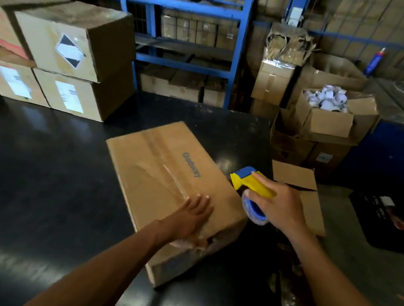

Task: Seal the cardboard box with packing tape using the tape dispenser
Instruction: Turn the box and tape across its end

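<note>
The box (173,188) lies on the dark surface (33,164) straight ahead of the person, its long axis running from the near right corner away to the far left. A strip of clear tape (165,171) runs along that axis over the centre seam.

The left hand (192,220) is spread flat, fingers together, pressing the near end of the top where the tape comes over the edge. The right hand (277,205) is closed around the handle of the dispenser (251,187), held just off the box's right side, near the top edge; whether it touches the box I cannot tell.

The right hand is thus nearer the untaped long side, the left nearer the seam.

The roll is mostly hidden behind the right hand, the blade cannot be made out, and the box's near end face is partly covered by the left hand. The frame is blurred, so the tape's far end is unclear.
</note>
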Available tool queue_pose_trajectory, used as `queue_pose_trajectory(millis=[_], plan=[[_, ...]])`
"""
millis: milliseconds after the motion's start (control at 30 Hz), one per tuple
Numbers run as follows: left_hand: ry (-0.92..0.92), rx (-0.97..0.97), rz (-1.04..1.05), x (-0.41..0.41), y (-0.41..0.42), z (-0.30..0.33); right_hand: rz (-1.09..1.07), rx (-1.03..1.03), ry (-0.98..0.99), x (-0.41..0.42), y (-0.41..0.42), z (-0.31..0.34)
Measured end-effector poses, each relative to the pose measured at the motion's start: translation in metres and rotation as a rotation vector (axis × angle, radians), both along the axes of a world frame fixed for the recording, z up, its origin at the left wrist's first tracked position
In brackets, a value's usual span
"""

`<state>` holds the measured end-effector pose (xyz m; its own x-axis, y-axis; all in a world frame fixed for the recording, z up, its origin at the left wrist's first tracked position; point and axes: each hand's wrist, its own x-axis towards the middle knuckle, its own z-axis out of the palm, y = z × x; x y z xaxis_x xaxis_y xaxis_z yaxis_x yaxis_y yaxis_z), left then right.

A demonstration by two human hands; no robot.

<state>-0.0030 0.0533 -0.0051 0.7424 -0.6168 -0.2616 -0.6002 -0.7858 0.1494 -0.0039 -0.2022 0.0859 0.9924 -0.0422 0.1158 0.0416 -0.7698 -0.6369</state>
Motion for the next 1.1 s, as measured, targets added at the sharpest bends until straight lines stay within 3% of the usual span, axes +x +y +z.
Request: queue_pose_trajectory(millis=[167, 400, 633, 833, 900, 967, 1033, 1100], plan=[[0.032, 0.062, -0.15, -0.024, 0.045, 0.004, 0.021, 0.17, 0.033, -0.016, 0.038, -0.011], [-0.122, 0.041, -0.187, -0.039, 0.072, -0.01, -0.029, 0.163, 0.066, -0.065, 0.075, -0.013], [-0.046, 0.123, -0.277, -0.036, 0.094, 0.003, -0.098, 0.32, 0.071, -0.097, 0.096, -0.014], [-0.038, 0.082, -0.242, -0.044, 0.104, 0.005, -0.091, 0.301, 0.069, -0.11, 0.131, -0.007], [0.001, -0.119, -0.181, -0.059, 0.098, 0.014, -0.07, 0.256, 0.053, -0.114, 0.139, -0.005], [0.193, -0.598, 0.051, -0.079, 0.092, 0.023, -0.041, 0.231, 0.008, -0.12, 0.143, -0.001], [0.56, -1.061, 0.509, -0.1, 0.088, 0.04, -0.011, 0.264, -0.064, -0.128, 0.144, 0.001], [0.96, -1.388, 0.896, -0.111, 0.088, 0.054, 0.034, 0.279, -0.184, -0.138, 0.147, 0.001]])
